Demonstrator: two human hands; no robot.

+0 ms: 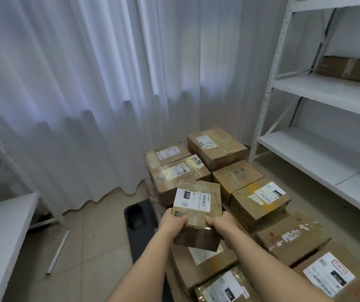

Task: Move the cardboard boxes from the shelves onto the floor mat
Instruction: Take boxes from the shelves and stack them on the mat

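Cardboard box (197, 211), taped and rigid, is gripped at its near corners by the left hand (173, 222) and right hand (220, 223), fingers curled round it. It is judged light; support under the base would be safest.

Soft, cool daylight filters through the white curtain (87, 83), brightest around 12 o'clock, leaving the room evenly but dimly lit. Shadows are faint. Wide-angle distortion bends the shelving (327, 94) at 3 o'clock. The picture is slightly soft, without glare.
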